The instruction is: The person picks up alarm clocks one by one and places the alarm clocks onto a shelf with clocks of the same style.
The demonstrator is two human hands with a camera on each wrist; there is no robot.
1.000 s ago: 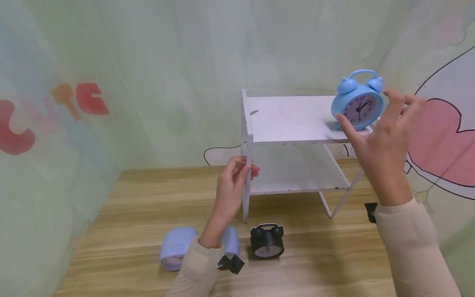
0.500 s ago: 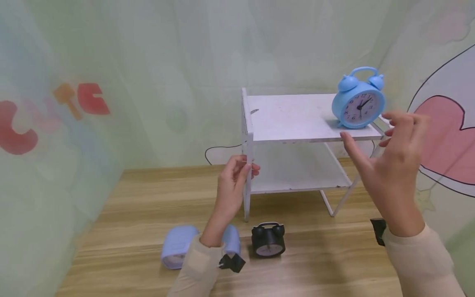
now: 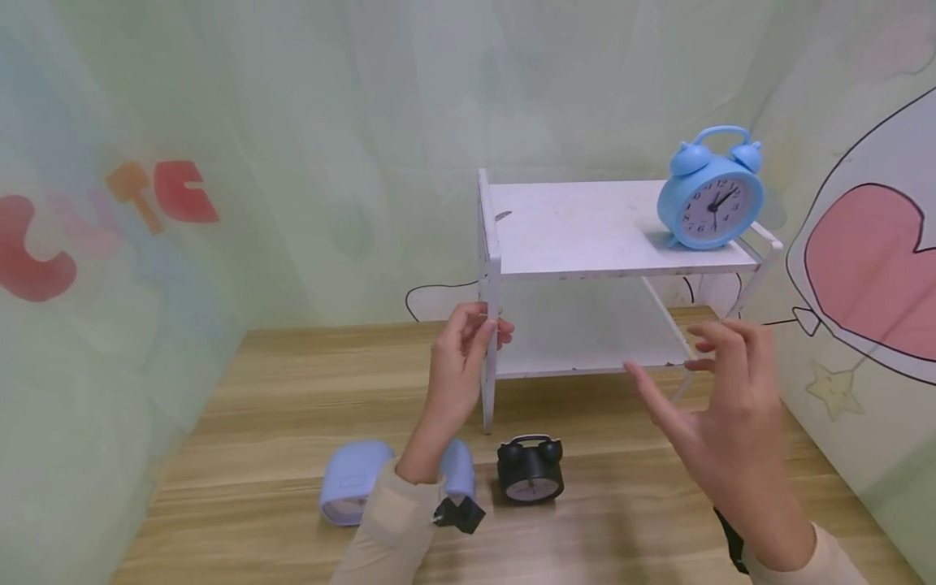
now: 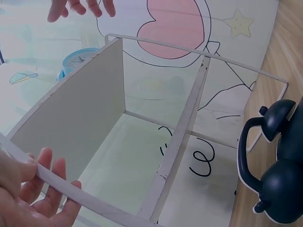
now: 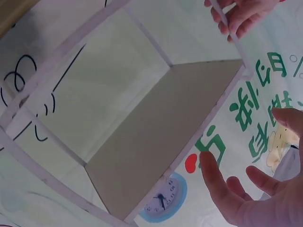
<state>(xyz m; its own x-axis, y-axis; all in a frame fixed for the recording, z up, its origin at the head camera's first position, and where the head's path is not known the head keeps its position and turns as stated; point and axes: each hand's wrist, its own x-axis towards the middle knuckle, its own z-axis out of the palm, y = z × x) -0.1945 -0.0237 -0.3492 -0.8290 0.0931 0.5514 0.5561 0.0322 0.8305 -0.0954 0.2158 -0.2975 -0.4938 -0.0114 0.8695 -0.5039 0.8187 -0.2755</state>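
A light blue twin-bell alarm clock point(image 3: 711, 203) stands at the right end of the top board of a white two-tier shelf point(image 3: 578, 231). My left hand point(image 3: 457, 366) grips the shelf's left front leg, fingers curled round it, as the left wrist view also shows. In front of the lower board my right hand point(image 3: 731, 422) hangs in the air, thumb and fingers spread apart with nothing between them. On the wooden surface before the shelf stands a black twin-bell alarm clock point(image 3: 530, 470), which looms close in the left wrist view.
A periwinkle rounded clock point(image 3: 357, 481) sits at the front left, and another periwinkle object point(image 3: 457, 471) is partly hidden by my left forearm. The wooden tabletop point(image 3: 307, 390) meets printed curtain walls point(image 3: 351, 162) at the back and sides.
My right hand has left the blue alarm clock, dropping down and slightly left. The clock stays on the top board. My left hand keeps its grip on the leg.
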